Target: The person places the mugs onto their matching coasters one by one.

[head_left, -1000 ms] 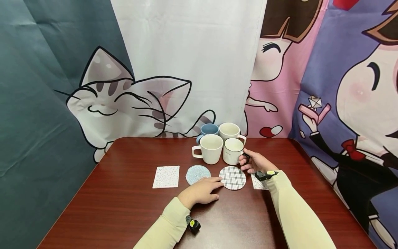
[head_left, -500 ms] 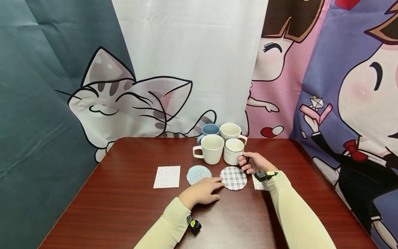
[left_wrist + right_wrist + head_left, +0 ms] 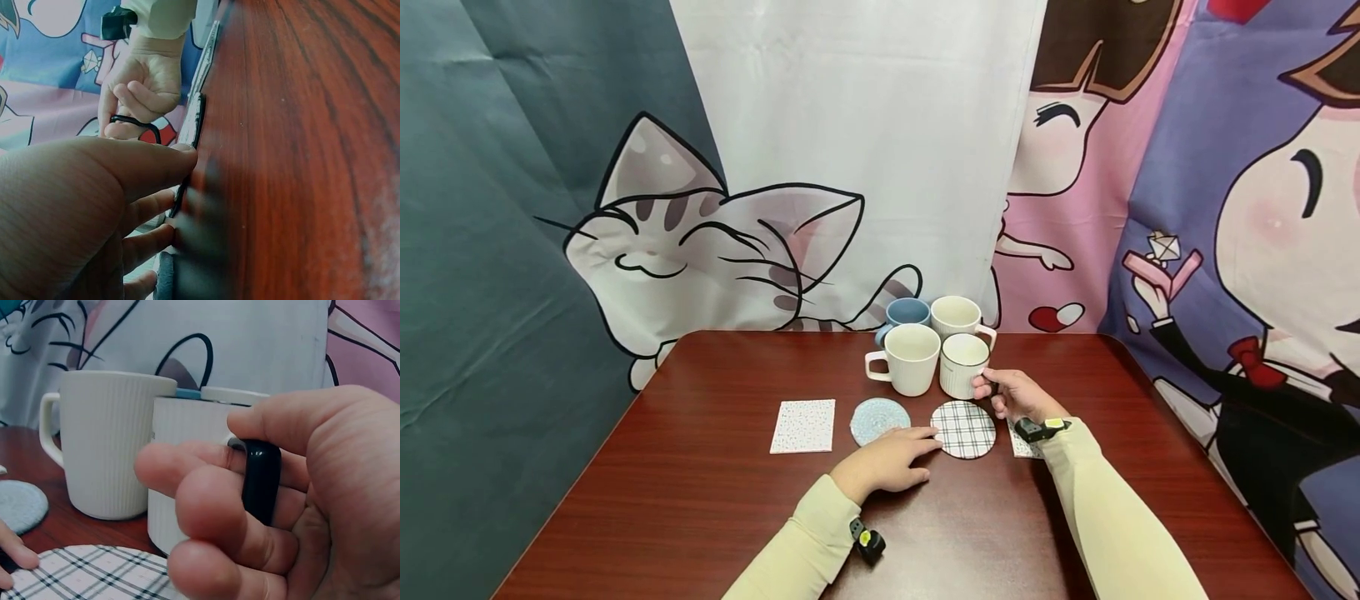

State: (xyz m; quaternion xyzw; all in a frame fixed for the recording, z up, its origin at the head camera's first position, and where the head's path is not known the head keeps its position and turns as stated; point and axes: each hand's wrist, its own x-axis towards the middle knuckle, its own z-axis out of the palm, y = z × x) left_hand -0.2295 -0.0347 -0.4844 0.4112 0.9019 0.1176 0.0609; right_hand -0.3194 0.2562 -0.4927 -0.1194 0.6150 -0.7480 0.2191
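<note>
My right hand (image 3: pixel 1022 396) curls its fingers through and around the black handle (image 3: pixel 261 481) of a ribbed white mug (image 3: pixel 961 372) with a dark rim. The thumb lies on top of that handle. This mug stands upright in the front right of a cluster of mugs. Just in front of it lies a round plaid coaster (image 3: pixel 966 433). My left hand (image 3: pixel 891 461) lies low over the table with fingers extended, its fingertips at the plaid coaster's left edge. Partly covered by that hand is a round light-blue coaster (image 3: pixel 876 417).
A larger white mug (image 3: pixel 913 362) stands close on the left, handle leftward. Behind are a blue mug (image 3: pixel 907 311) and a cream mug (image 3: pixel 955 314). Square speckled coasters lie at the left (image 3: pixel 802 427) and, partly under the right wrist, at the right (image 3: pixel 1026 447). A printed curtain (image 3: pixel 880 167) hangs behind.
My right hand has shifted slightly left toward the mug, its thumb and fingers settling closer around the handle. The left hand stays put.
</note>
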